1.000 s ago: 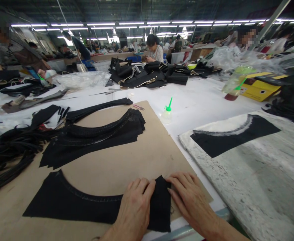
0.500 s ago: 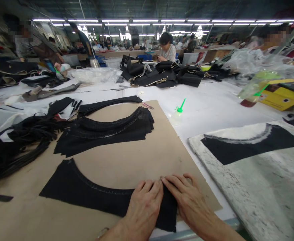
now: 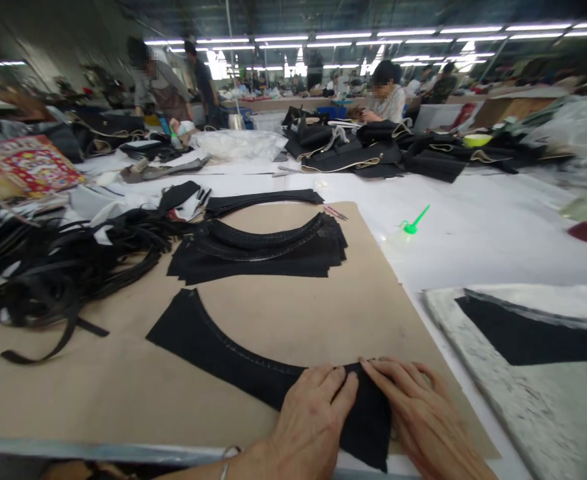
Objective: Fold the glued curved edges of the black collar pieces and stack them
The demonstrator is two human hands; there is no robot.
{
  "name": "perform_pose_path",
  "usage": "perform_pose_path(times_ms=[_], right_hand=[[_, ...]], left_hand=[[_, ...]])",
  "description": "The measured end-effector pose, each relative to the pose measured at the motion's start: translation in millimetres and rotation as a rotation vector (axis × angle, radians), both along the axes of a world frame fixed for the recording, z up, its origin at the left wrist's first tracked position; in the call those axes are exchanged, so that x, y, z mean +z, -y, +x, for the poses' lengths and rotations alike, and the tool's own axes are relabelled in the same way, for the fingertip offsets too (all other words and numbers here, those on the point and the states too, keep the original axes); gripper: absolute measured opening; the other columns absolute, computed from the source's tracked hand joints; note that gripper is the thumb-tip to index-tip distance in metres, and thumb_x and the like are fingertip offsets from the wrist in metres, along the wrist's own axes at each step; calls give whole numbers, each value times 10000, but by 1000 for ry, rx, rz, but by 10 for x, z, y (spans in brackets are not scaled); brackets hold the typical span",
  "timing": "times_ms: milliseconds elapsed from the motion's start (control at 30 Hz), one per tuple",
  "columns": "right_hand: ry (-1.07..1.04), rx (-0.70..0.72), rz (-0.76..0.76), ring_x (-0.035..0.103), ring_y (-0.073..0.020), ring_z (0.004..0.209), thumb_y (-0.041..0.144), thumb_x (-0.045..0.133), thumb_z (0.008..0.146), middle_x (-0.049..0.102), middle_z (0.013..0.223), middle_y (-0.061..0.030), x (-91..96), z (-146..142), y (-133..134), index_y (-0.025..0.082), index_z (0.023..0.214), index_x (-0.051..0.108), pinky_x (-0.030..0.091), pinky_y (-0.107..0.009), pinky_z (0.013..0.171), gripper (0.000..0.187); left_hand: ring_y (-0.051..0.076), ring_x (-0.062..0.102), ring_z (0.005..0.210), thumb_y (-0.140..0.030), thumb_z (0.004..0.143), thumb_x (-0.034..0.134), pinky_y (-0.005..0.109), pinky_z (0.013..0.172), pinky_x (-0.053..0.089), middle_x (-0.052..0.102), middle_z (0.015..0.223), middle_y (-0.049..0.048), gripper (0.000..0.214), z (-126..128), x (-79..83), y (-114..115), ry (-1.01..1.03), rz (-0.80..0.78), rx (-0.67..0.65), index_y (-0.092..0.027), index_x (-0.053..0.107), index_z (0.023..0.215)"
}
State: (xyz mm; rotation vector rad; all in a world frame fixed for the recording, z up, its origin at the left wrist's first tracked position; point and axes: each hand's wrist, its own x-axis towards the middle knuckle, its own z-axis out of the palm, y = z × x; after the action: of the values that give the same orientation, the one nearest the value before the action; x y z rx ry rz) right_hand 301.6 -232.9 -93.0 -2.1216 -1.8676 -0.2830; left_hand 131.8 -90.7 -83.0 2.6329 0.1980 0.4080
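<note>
A curved black fabric piece (image 3: 213, 347) lies on a brown cardboard sheet (image 3: 283, 313) in front of me. My left hand (image 3: 313, 420) lies flat on its right end, fingers stretched out and close together. My right hand (image 3: 423, 420) rests flat beside it on the same end, fingertips at the piece's stitched upper edge. Neither hand holds anything. A stack of similar black curved pieces (image 3: 263, 250) sits farther back on the cardboard.
A tangle of black strips (image 3: 58, 280) lies at the left. A glue bottle with a green nozzle (image 3: 408, 230) stands on the white table. A white-smeared board (image 3: 538, 373) with a black piece is at the right. Other people work at far tables.
The view has swung left, so everything sits further right in the picture. Both hands stay flat on the piece's right end, the fingertips now closer together.
</note>
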Motion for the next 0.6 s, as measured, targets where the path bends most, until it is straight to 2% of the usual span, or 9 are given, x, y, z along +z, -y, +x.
perform_pose_path(times_ms=[67, 133, 200, 300, 433, 600], right_hand=[[25, -7, 25, 581, -222, 999, 108, 400, 879, 666, 1102, -56, -6, 60, -11, 227, 1320, 526, 374, -388, 847, 474], [38, -35, 61, 588, -224, 956, 164, 414, 916, 669, 1075, -65, 48, 68, -46, 216, 1353, 498, 391, -382, 820, 448], [39, -50, 82, 584, -223, 960, 178, 431, 926, 656, 1093, -73, 141, -10, -114, 209, 1358, 494, 400, -379, 836, 438], [-16, 30, 64, 568, -205, 1008, 106, 414, 903, 628, 1142, -76, 245, -258, -286, 207, 1346, 504, 414, -353, 878, 463], [-89, 169, 3, 558, -201, 1016, 17, 397, 824, 623, 1142, -92, 190, -566, -502, 160, 1316, 528, 431, -340, 907, 529], [-131, 180, 4, 556, -204, 944, 22, 437, 799, 651, 1032, -68, 122, -618, -554, 162, 1222, 600, 430, -326, 863, 474]], left_hand=[[152, 581, 1101, -70, 921, 431, 253, 982, 474, 638, 1218, 48, 415, -110, 109, -149, 50, -210, 77, -198, 541, 1301], [133, 594, 1062, -63, 946, 390, 236, 945, 491, 645, 1170, 50, 375, -263, 196, -340, 136, -300, 220, -211, 602, 1218], [169, 611, 978, -78, 945, 404, 283, 867, 525, 665, 1056, 66, 329, -435, 227, -521, 164, -227, 289, -199, 650, 1127], [212, 605, 913, -73, 931, 397, 340, 797, 534, 670, 1000, 80, 333, -642, 170, -671, 93, -68, 245, -183, 650, 1117], [238, 596, 968, -46, 903, 407, 378, 862, 521, 661, 1069, 92, 365, -736, 42, -623, -8, 81, 113, -146, 607, 1191], [255, 581, 1063, -66, 933, 394, 374, 961, 467, 658, 1129, 117, 378, -746, -30, -534, -23, 282, 66, -61, 521, 1289]])
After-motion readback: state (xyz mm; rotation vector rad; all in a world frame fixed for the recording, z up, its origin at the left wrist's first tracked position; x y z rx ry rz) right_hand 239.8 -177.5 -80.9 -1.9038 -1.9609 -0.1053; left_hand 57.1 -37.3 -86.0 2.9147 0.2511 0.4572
